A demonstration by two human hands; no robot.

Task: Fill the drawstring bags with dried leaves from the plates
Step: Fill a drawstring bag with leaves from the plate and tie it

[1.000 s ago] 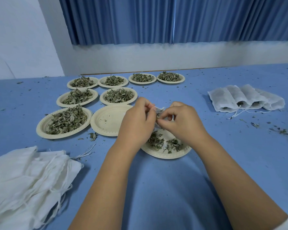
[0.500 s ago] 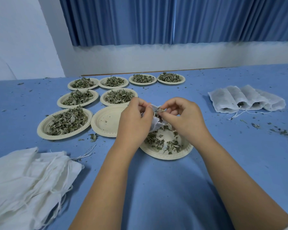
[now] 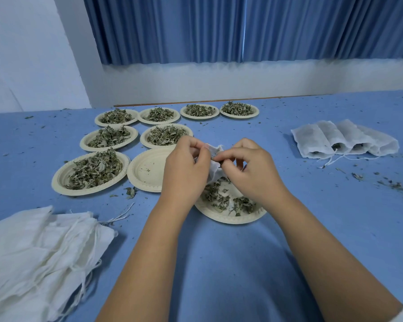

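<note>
My left hand [image 3: 184, 169] pinches the rim of a small white drawstring bag [image 3: 213, 159] and holds it above a paper plate [image 3: 230, 218] with a thin layer of dried leaves [image 3: 215, 197]. My right hand [image 3: 248, 169] is at the bag's mouth, fingertips pinched on a few dark leaves and touching the bag. Most of the bag is hidden between my hands. An empty plate [image 3: 147, 170] lies just left of my left hand.
Several plates heaped with dried leaves [image 3: 94, 169] stand in rows at the left and back. A pile of empty white bags [image 3: 33, 256] lies at the near left. Filled bags [image 3: 342, 140] lie side by side at the right. Leaf crumbs dot the blue table [image 3: 219, 275].
Both hands have lifted slightly with the bag, and more of the white bag shows between them. My right hand has brought leaves to the bag's mouth.
</note>
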